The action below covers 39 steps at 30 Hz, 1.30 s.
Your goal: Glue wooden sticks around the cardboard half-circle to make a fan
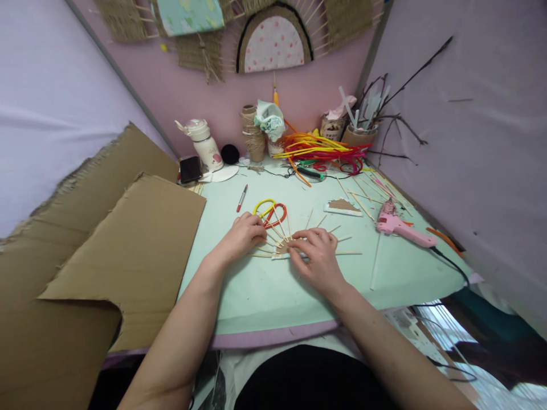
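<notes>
On the mint-green tabletop lies a small cardboard half-circle with thin wooden sticks fanning out from it like rays. My left hand is at the left side of the fan, its fingertips closed on one of the sticks. Fingers bent, my right hand holds the half-circle from the right and covers part of it and of the sticks. Just beyond the fan are scissors with one yellow and one red handle loop, partly under the sticks. How the sticks are fixed at their base is hidden.
A pink glue gun lies at right, its cord running off the edge. Another cardboard half-circle lies behind my right hand, a pen left of the scissors. Large cardboard sheets fill the left. Behind stand a bottle and twine.
</notes>
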Tool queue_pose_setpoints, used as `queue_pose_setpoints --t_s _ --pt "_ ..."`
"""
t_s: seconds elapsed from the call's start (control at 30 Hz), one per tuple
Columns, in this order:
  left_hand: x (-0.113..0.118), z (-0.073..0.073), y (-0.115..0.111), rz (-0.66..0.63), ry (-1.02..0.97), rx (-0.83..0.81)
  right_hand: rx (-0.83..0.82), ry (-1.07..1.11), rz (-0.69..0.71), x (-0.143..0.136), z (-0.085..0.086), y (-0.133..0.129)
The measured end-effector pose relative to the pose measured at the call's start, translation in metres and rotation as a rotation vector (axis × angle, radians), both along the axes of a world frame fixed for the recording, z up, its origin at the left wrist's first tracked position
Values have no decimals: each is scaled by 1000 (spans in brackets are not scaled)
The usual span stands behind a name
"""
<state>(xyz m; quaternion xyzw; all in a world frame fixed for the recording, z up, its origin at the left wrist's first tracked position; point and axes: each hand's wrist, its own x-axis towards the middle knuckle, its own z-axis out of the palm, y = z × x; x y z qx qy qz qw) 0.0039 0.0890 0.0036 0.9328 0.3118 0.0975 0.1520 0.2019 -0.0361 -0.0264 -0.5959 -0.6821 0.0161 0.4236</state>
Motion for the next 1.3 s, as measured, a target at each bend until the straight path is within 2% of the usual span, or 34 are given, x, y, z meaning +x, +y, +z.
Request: queue_pose_setpoints --t_s 0.8,0.9,0.97,1.17,1.3 --pt "-1 -1 -1 3 13 33 -15 -8 -14 0 0 -1" --pt "-6 3 3 7 -10 45 -5 -1 -13 0 0 0" --pt "-15 9 6 57 -46 67 4 9 -9 0 0 0" --pt "-48 29 8 387 -146 155 -1 11 -9 0 1 -1" --pt "-50 29 1 449 -125 114 11 7 -8 -1 -1 0"
